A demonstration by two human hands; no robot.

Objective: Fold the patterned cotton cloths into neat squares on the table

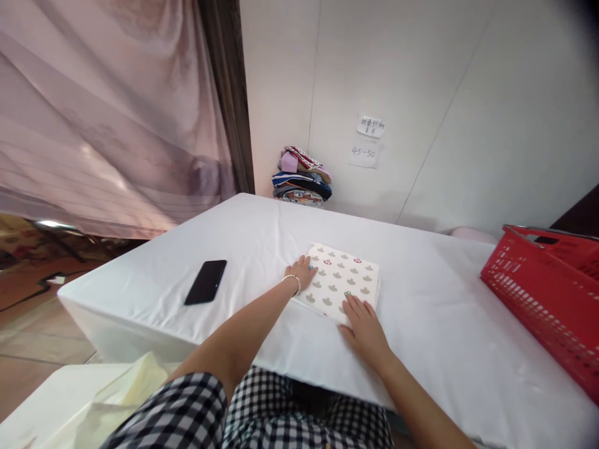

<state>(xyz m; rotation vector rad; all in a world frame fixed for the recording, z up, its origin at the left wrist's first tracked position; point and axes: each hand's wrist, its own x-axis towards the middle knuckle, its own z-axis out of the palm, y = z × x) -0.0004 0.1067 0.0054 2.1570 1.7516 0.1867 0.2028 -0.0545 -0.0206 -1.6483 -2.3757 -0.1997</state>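
Note:
A folded white cloth (pixel 344 274) with grey and a few red printed motifs lies flat on the white-covered table (pixel 262 249). On its left edge rests my left hand (pixel 301 272), fingers stretched out, with a bracelet at the wrist. My right hand (pixel 365 327) lies flat over the cloth's near right corner, its fingers extended. Neither hand grips the fabric; both press on it from above.
A black phone (pixel 206 282) lies on the table to the left. At the right stands a red plastic basket (pixel 543 299). Beyond the far edge is a stack of folded fabrics (pixel 302 178) against the wall, below paper notes (pixel 365 153). A pink curtain (pixel 116 112) hangs at left.

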